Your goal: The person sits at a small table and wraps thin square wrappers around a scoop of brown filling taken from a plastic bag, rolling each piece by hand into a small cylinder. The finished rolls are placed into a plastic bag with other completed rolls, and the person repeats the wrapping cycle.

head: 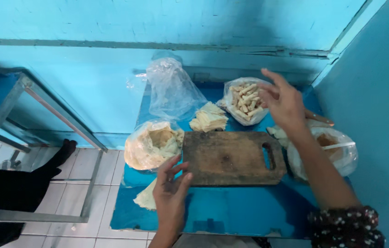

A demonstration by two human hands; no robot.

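The left hand [170, 195] is lying loosely open, its fingertips touching the near-left corner of a worn, dark wooden cutting board [231, 157] sitting mid-worktop [231, 211], a glossy blue surface. The right hand [282, 102] is hovering spread and empty beside a clear plastic bag of pale rolled sticks [245, 100].
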